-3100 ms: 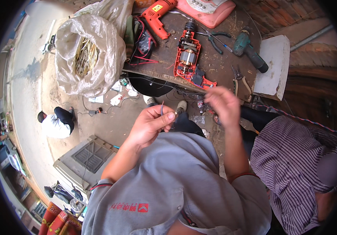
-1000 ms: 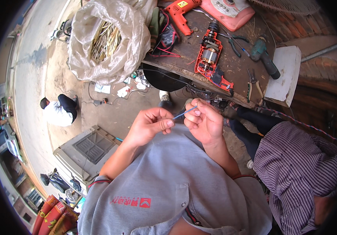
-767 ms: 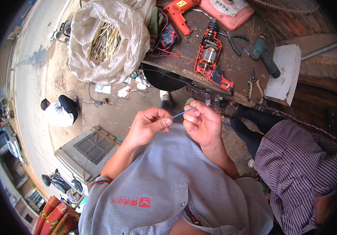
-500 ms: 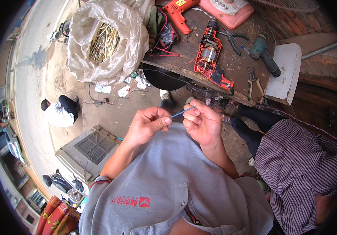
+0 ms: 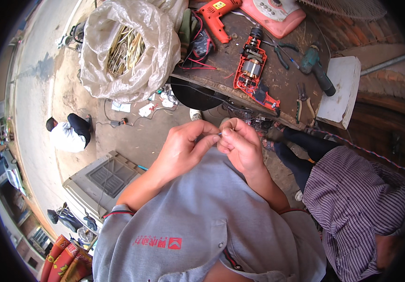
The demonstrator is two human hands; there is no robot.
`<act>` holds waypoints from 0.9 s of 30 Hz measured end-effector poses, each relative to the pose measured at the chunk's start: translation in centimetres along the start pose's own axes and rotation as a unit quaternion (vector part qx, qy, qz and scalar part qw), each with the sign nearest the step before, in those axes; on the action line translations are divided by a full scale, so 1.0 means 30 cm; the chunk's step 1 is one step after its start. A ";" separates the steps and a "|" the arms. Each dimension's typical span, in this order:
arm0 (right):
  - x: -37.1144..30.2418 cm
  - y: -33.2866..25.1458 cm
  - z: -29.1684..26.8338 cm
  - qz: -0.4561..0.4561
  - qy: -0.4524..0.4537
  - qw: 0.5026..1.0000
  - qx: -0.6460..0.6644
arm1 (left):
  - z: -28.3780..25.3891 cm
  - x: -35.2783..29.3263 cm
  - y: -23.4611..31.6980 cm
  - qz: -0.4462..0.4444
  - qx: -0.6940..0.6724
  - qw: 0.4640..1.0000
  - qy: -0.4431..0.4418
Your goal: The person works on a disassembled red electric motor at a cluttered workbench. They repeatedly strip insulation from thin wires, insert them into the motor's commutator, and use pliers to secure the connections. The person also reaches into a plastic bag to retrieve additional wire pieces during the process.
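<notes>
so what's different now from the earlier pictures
The right hand, at first apart from the left hand, came in leftward and took hold of the thin blue strip the left already had. The hands then drew together, so only a sliver of it shows. Unmoved: the opened orange-red tool and the teal drill on the bench.
</notes>
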State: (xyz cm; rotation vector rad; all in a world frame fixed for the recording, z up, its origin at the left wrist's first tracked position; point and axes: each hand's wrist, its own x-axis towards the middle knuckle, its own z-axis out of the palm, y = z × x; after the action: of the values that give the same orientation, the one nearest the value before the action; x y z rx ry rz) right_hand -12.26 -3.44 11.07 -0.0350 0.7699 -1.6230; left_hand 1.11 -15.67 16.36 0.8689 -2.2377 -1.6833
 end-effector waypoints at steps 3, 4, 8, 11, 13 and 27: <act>-0.004 -0.008 -0.023 -0.030 0.002 0.994 -0.105 | 0.000 0.000 0.003 -0.031 -0.009 0.999 -0.009; -0.007 -0.006 -0.024 -0.061 0.006 0.983 -0.174 | -0.007 0.001 0.004 -0.041 -0.003 0.999 -0.026; -0.013 -0.028 -0.023 -0.147 -0.013 0.929 -0.340 | -0.031 0.014 0.000 -0.083 -0.047 0.992 -0.084; -0.006 -0.067 -0.024 -0.182 -0.043 0.893 -0.409 | -0.051 0.029 0.003 -0.036 0.007 0.994 -0.107; -0.004 -0.080 -0.015 -0.193 -0.051 0.876 -0.438 | -0.056 0.037 0.000 -0.005 0.063 0.992 -0.109; -0.008 -0.070 0.012 -0.191 -0.083 0.845 -0.492 | -0.070 0.054 -0.023 0.082 0.037 0.987 -0.129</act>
State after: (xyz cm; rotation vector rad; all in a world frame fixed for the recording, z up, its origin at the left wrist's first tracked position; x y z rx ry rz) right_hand -13.87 -3.39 12.48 -1.1126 1.4503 -1.3828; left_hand 1.08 -18.38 16.10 0.4850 -2.4748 -1.7309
